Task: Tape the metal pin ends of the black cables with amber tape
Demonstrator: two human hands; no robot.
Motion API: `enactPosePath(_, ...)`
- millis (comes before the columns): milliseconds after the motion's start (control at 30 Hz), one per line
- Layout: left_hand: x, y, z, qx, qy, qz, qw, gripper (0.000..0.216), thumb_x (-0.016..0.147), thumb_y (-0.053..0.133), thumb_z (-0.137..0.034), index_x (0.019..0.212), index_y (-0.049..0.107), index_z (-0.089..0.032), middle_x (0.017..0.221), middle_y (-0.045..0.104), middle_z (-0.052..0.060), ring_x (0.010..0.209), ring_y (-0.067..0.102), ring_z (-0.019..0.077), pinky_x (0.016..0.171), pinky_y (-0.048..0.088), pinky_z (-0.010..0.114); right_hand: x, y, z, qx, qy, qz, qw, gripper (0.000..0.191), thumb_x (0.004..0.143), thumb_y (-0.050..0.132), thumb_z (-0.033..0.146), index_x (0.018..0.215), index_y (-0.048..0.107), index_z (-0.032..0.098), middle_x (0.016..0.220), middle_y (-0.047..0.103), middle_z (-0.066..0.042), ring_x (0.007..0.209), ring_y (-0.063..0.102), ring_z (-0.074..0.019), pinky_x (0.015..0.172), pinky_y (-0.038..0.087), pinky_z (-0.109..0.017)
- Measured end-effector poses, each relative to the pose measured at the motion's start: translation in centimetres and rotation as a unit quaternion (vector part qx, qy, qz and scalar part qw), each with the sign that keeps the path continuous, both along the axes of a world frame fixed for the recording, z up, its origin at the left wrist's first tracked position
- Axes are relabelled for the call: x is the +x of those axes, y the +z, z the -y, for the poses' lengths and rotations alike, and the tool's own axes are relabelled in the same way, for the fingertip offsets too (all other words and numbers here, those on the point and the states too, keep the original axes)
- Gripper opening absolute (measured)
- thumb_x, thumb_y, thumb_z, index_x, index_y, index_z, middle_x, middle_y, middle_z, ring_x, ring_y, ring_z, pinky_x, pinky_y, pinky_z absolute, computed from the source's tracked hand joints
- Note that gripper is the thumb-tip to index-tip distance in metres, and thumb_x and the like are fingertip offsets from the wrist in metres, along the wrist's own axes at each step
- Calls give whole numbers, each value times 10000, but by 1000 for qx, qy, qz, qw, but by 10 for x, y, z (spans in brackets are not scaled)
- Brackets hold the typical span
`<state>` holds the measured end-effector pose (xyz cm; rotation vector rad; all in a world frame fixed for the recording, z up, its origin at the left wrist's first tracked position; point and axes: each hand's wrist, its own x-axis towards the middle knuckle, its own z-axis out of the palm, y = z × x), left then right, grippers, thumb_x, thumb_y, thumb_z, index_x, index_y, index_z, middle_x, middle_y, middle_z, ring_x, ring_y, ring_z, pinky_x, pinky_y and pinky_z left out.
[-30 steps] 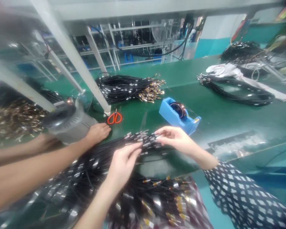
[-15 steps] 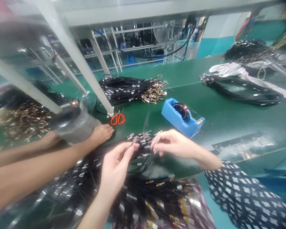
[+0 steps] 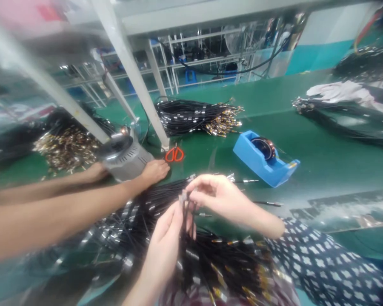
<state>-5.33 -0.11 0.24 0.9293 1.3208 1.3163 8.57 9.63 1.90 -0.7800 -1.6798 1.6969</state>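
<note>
Several thin black cables [image 3: 186, 214] stand upright between my hands, their silvery connector ends bunched at the top. My left hand [image 3: 166, 231] is closed around them below the ends, with some fingers showing behind the cables. Over the tips, my right hand [image 3: 215, 193] pinches the connector ends with thumb and index finger. Behind and below both hands lies a heap of black cables [image 3: 169, 191] with metal ends. More cables with yellow-marked ends [image 3: 220, 267] spread across the near edge, close to my lap.
A blue tape dispenser [image 3: 258, 163] stands right of centre, orange-handled scissors [image 3: 175, 154] left of it. Coiled cable bundles [image 3: 191, 119] lie farther back. At left, a co-worker's hands [image 3: 155, 171] are at a grey machine [image 3: 127, 157]. White frame posts [image 3: 137, 76] rise nearby.
My right hand has moved left to meet my left hand, and the cable ends are now gathered upright between them. The view has shifted left. The co-worker's hands stay by the machine.
</note>
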Motion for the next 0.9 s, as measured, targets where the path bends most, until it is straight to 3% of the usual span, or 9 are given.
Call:
enactPosePath(133, -1, -1, -2, -7, -10, 17, 1000, 284, 886, 613, -416, 976, 725, -171, 882, 673, 63, 722, 543, 168, 654, 460, 267, 1, 4, 1, -26, 6, -21, 999, 168, 813, 653, 202, 966, 644, 134, 750, 677, -23, 595, 639, -113, 616, 543, -255)
enactPosePath(267, -3, 0, -5, -27, -47, 10, 998, 229, 889, 617, -372, 912, 733, -176, 819, 683, 39, 728, 548, 164, 674, 432, 256, 3, 5, 2, -54, 12, -40, 998, 217, 815, 655, 194, 1022, 640, 131, 772, 668, -14, 569, 613, -88, 581, 525, -226)
enactPosePath(467, 2, -1, -4, -39, -110, 10, 993, 295, 962, 483, -393, 822, 637, -184, 669, 642, 14, 687, 558, 161, 748, 435, 287, 5, 3, 1, -35, -25, -28, 999, 138, 781, 692, 166, 910, 653, 138, 754, 659, -5, 600, 612, -91, 596, 518, -218)
enactPosePath(633, 3, -1, -4, -44, -98, 62, 992, 254, 943, 532, -390, 813, 594, -180, 547, 471, -48, 482, 377, 93, 491, 300, 232, 7, -9, -3, -113, -21, -97, 989, 247, 825, 688, 277, 1036, 666, 151, 824, 689, -27, 618, 621, -84, 592, 498, -204)
enactPosePath(733, 1, 0, -4, -49, -88, 71, 992, 266, 939, 541, -387, 792, 591, -172, 534, 451, -49, 475, 360, 86, 481, 271, 233, 11, -15, -5, -148, -24, -122, 981, 280, 861, 651, 361, 1049, 678, 155, 841, 700, -40, 652, 646, -89, 616, 496, -201)
enactPosePath(900, -1, -2, -1, -45, -80, 64, 994, 262, 933, 552, -392, 794, 598, -175, 542, 466, -44, 483, 371, 89, 497, 281, 240, 12, -15, -3, -134, -30, -119, 983, 299, 847, 661, 428, 942, 704, 149, 797, 688, -31, 638, 632, -95, 606, 482, -207)
